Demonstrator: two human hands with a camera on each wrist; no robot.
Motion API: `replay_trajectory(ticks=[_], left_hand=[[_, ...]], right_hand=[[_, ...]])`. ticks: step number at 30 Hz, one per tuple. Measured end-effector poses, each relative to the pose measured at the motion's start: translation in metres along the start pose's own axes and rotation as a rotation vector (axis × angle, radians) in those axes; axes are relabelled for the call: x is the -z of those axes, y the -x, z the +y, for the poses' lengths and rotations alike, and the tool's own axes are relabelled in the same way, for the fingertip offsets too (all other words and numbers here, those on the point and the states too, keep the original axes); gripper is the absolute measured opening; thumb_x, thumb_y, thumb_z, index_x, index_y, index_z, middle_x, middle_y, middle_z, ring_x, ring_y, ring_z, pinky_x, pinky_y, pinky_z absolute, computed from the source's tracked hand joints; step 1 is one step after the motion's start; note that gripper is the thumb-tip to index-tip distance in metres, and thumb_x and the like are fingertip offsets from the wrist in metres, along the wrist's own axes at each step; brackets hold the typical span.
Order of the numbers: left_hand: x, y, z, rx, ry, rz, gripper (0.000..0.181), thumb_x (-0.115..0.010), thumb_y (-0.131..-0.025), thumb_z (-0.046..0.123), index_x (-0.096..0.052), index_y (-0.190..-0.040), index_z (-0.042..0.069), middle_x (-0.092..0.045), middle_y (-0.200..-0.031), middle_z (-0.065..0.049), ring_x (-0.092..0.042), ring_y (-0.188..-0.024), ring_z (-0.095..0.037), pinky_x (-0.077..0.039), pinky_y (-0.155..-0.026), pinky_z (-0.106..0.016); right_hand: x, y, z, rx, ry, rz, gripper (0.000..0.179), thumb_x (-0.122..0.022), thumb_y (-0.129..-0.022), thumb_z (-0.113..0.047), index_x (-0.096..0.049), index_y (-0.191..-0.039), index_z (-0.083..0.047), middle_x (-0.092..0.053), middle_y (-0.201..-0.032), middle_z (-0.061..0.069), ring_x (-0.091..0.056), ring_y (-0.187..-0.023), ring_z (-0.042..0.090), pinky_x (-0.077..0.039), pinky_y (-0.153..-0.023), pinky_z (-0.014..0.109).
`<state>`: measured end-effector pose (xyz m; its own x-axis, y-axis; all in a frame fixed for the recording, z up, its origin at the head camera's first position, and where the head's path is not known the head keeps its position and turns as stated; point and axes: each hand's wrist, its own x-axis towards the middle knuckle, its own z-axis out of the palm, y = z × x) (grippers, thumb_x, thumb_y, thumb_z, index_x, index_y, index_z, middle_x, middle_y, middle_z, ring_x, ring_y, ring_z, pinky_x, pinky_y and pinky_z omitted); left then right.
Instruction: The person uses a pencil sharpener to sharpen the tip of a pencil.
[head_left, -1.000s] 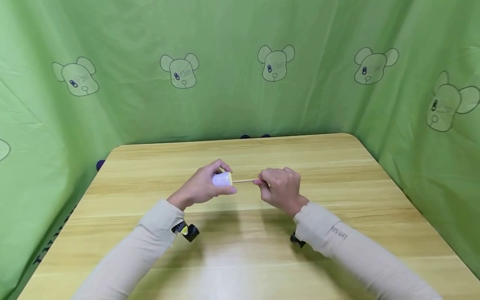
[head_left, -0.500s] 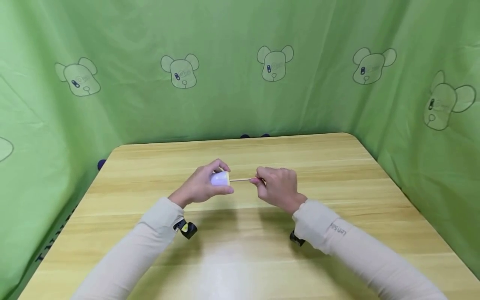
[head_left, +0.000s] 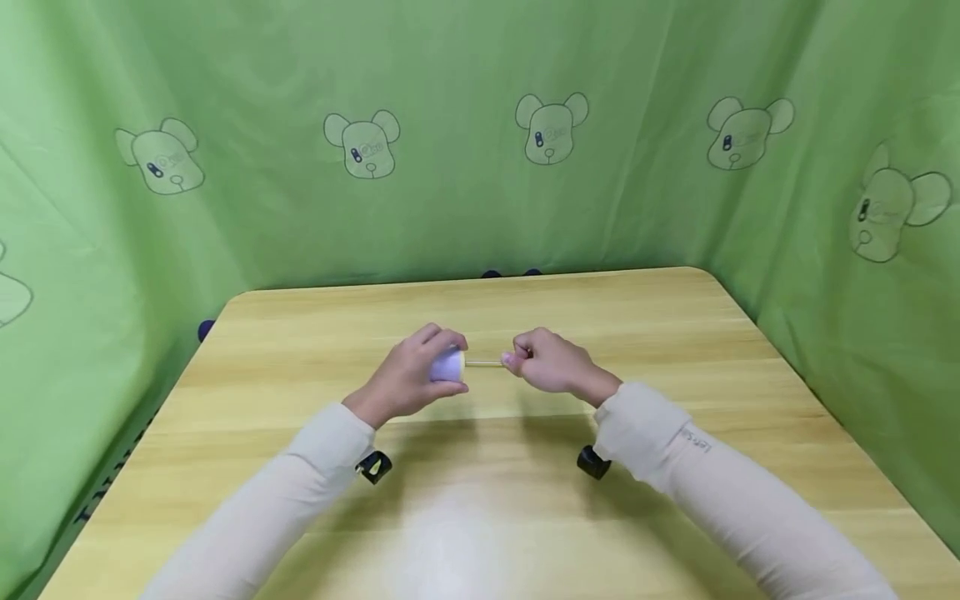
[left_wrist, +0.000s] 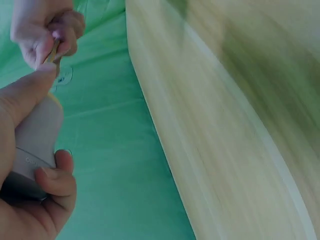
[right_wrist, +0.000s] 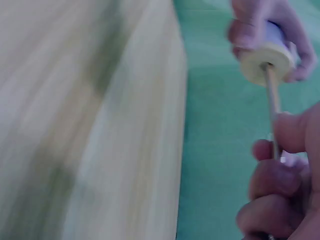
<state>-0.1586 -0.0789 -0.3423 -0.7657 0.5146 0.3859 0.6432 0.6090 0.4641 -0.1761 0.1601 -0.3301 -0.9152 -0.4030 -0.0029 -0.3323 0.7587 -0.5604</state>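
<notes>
My left hand (head_left: 405,373) grips a small lavender pencil sharpener (head_left: 447,367), thumb and fingers curled round its body. Its cream end (right_wrist: 250,67) faces right, and a hole in the middle of that end takes in a thin pencil (right_wrist: 273,97). The pencil's other end is pinched in my right hand (head_left: 555,362), whose remaining fingers are curled in. Both hands are raised above the table, with a short stretch of pencil (head_left: 483,363) bare between them. In the left wrist view the sharpener (left_wrist: 40,125) shows small lettering on its side. The pencil's tip is hidden inside.
A wood-grain table (head_left: 465,483) spreads under both hands. Green curtains (head_left: 450,217) printed with bear heads stand behind it and on both sides. A black wrist camera (head_left: 375,467) hangs at the left cuff, another camera (head_left: 592,462) at the right.
My right hand has rolled over, its knuckles turning while it keeps hold of the pencil. My left hand has tilted slightly with the sharpener. The pencil stays in the hole.
</notes>
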Motion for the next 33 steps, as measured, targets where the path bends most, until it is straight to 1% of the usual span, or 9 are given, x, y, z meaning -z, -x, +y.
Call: replay_trajectory(ticks=[3,9,14,17,20,22,26,29,33], left_hand=[[0.002,0.0,0.003,-0.007,0.005,0.006,0.046,-0.084,-0.077,0.022,-0.058,-0.113,0.01,-0.057,-0.102,-0.01,-0.059,-0.085,-0.024,-0.054,-0.067,-0.031],[0.014,-0.005,0.003,0.129,0.152,-0.045,0.046,-0.084,-0.077,0.022,-0.057,-0.114,0.013,-0.059,-0.097,-0.008,-0.056,-0.082,-0.022,-0.051,-0.065,-0.032],[0.018,-0.006,0.002,0.208,0.214,-0.113,0.046,-0.081,-0.08,0.028,-0.055,-0.116,0.014,-0.059,-0.096,-0.01,-0.057,-0.08,-0.022,-0.05,-0.063,-0.032],[0.02,-0.006,0.002,0.274,0.302,-0.16,0.045,-0.08,-0.081,0.029,-0.054,-0.117,0.016,-0.06,-0.098,-0.011,-0.058,-0.075,-0.022,-0.05,-0.058,-0.031],[0.024,-0.007,0.003,0.368,0.406,-0.222,0.045,-0.078,-0.083,0.031,-0.053,-0.118,0.018,-0.059,-0.097,-0.012,-0.059,-0.067,-0.023,-0.045,-0.048,-0.029],[0.027,-0.008,0.004,0.415,0.456,-0.256,0.045,-0.077,-0.084,0.032,-0.053,-0.119,0.018,-0.059,-0.094,-0.012,-0.058,-0.062,-0.023,-0.042,-0.044,-0.028],[0.03,-0.009,0.002,0.425,0.491,-0.296,0.043,-0.074,-0.086,0.033,-0.052,-0.118,0.015,-0.057,-0.09,-0.014,-0.055,-0.058,-0.023,-0.04,-0.042,-0.028],[0.03,-0.011,0.0,0.446,0.56,-0.319,0.04,-0.071,-0.088,0.031,-0.051,-0.118,0.014,-0.056,-0.093,-0.016,-0.053,-0.057,-0.022,-0.041,-0.042,-0.028],[0.029,-0.013,-0.003,0.524,0.683,-0.329,0.039,-0.069,-0.09,0.028,-0.05,-0.119,0.011,-0.054,-0.096,-0.018,-0.05,-0.055,-0.02,-0.039,-0.042,-0.028]], right_hand=[[0.004,0.001,-0.002,0.012,0.02,0.006,0.032,-0.056,-0.097,-0.034,-0.053,-0.071,-0.016,-0.049,-0.061,-0.003,-0.043,-0.053,0.014,-0.032,-0.047,0.029],[-0.002,0.004,0.003,0.265,0.106,0.263,0.014,-0.07,-0.09,-0.025,-0.062,-0.088,-0.013,-0.062,-0.087,0.0,-0.058,-0.075,0.018,-0.045,-0.068,0.037],[-0.017,0.005,0.012,0.476,0.266,0.58,0.019,-0.074,-0.087,-0.021,-0.059,-0.087,-0.009,-0.062,-0.093,0.005,-0.057,-0.082,0.026,-0.033,-0.079,0.052],[-0.028,0.002,0.016,0.554,0.33,0.819,0.027,-0.065,-0.093,-0.031,-0.059,-0.082,-0.007,-0.063,-0.089,0.008,-0.054,-0.084,0.032,-0.025,-0.082,0.059],[-0.036,0.0,0.019,0.592,0.349,0.962,0.037,-0.054,-0.099,-0.037,-0.061,-0.081,-0.005,-0.064,-0.085,0.01,-0.054,-0.085,0.034,-0.024,-0.086,0.059],[-0.039,-0.001,0.021,0.601,0.357,0.986,0.039,-0.05,-0.101,-0.037,-0.062,-0.082,-0.005,-0.065,-0.082,0.009,-0.056,-0.084,0.032,-0.026,-0.089,0.056],[-0.043,-0.002,0.025,0.646,0.362,0.999,0.037,-0.049,-0.102,-0.034,-0.062,-0.083,-0.005,-0.063,-0.079,0.008,-0.058,-0.078,0.03,-0.031,-0.088,0.053],[-0.047,-0.009,0.028,0.701,0.37,1.036,0.033,-0.05,-0.102,-0.03,-0.061,-0.085,-0.004,-0.061,-0.078,0.008,-0.057,-0.072,0.029,-0.033,-0.082,0.05],[-0.052,-0.02,0.032,0.758,0.397,1.074,0.031,-0.05,-0.102,-0.029,-0.059,-0.087,-0.003,-0.059,-0.079,0.008,-0.055,-0.069,0.028,-0.033,-0.072,0.044]])
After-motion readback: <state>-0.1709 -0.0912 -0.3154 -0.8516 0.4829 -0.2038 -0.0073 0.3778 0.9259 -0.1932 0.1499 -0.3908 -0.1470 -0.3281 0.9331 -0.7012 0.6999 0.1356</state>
